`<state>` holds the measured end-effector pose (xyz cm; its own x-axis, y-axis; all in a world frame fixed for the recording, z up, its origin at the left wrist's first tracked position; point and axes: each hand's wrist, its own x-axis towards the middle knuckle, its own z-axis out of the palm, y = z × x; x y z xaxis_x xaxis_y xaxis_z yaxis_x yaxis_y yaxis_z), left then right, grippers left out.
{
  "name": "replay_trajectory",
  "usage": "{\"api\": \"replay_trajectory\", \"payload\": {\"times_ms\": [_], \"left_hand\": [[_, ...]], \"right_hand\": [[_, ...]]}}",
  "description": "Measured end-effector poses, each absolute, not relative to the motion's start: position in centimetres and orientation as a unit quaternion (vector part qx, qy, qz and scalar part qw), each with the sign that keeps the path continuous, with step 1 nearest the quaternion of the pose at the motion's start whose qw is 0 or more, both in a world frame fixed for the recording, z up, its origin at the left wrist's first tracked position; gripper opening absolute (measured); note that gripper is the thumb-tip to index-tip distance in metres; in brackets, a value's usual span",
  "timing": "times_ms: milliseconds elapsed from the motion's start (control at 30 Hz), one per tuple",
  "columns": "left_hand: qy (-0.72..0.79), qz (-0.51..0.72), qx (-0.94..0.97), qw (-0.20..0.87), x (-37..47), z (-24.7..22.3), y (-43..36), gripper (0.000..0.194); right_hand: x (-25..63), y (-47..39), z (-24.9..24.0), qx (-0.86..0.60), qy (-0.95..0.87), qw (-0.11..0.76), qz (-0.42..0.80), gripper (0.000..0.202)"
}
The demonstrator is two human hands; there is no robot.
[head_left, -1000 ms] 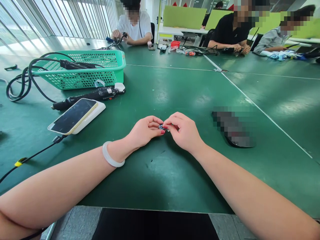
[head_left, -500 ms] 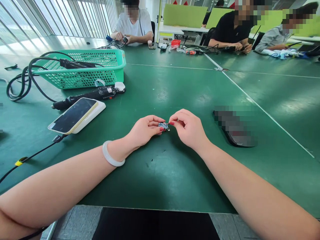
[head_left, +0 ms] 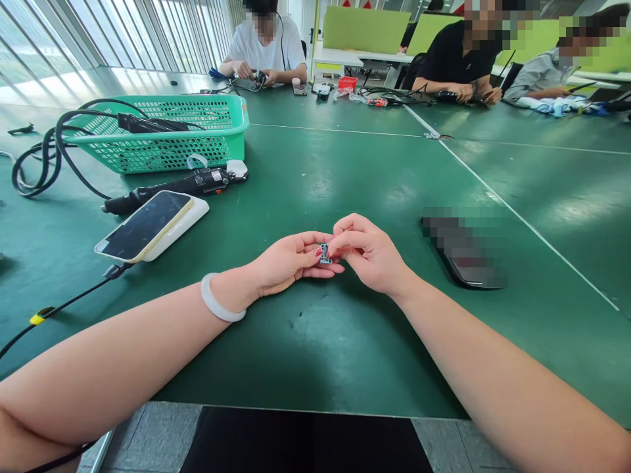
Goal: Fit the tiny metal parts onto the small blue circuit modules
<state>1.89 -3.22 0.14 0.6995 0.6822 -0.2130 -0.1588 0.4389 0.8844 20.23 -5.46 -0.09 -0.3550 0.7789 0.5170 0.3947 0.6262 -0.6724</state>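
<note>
A small blue-grey part with dark gaps and a paler foot (head_left: pixel 325 253) stands upright between my hands, just above the green table; its exact kind is too small to tell. My left hand (head_left: pixel 290 263) grips it from the left with the thumb, other fingers stretched out behind and below. From the right, my right hand (head_left: pixel 367 253) is closed in a pinch, its fingertips touching the part's right edge. Whether a smaller piece sits inside that pinch is hidden. A pale bangle (head_left: pixel 215 299) circles my left wrist.
At left lie a phone (head_left: pixel 148 223) on a white block, a black corded tool (head_left: pixel 177 187) and a green basket (head_left: pixel 172 148) holding another tool. A dark pixelated object (head_left: pixel 461 253) lies at right. Several people sit across the table (head_left: pixel 305 355), near cables and a red box (head_left: pixel 347 84).
The small part has turned from lying sideways to upright. My left fingers have opened out beneath it, and my right fingertips have moved left against it.
</note>
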Motion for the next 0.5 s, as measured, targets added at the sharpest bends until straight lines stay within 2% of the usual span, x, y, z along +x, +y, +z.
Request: {"api": "replay_trajectory", "payload": {"times_ms": [167, 500], "left_hand": [[0.279, 0.240, 0.445, 0.817, 1.76, 0.22, -3.17, 0.006], [0.288, 0.218, 0.449, 0.818, 1.72, 0.32, -3.10, 0.009]], "right_hand": [[20.32, -5.50, -0.06, -0.374, -0.806, 0.417, 0.190, 0.022], [20.23, -5.57, 0.00, -0.345, -0.834, 0.415, 0.113, 0.021]]}}
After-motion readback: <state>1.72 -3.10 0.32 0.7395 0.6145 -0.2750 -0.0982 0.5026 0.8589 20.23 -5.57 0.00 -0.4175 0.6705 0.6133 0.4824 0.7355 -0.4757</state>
